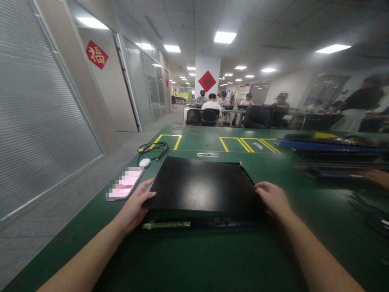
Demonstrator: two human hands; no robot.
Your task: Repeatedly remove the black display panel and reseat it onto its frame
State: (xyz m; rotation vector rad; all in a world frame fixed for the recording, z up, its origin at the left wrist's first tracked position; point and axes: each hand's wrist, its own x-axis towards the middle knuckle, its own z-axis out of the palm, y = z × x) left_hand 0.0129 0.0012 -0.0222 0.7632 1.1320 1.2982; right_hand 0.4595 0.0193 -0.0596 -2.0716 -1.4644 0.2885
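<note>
A flat black panel (200, 184), which looks like a display screen, lies between my hands over a black frame (225, 222). My left hand (138, 202) grips the panel's left edge, thumb on top and fingers at the side. At its right edge my right hand (272, 196) is closed, with the fingertips pinching the side. The panel's near edge stands a little above the frame's near strip, where a green circuit board (166, 224) shows. A thin rim of the frame appears along the back right. The panel's underside is hidden.
Left of the panel lie a phone (126, 184), a white rounded object (145, 162) and a coiled black cable (154, 150). Black and blue strips (331, 146) are stacked at the right, near another person's hand (377, 177). Yellow tape (170, 136) marks the green table (206, 259).
</note>
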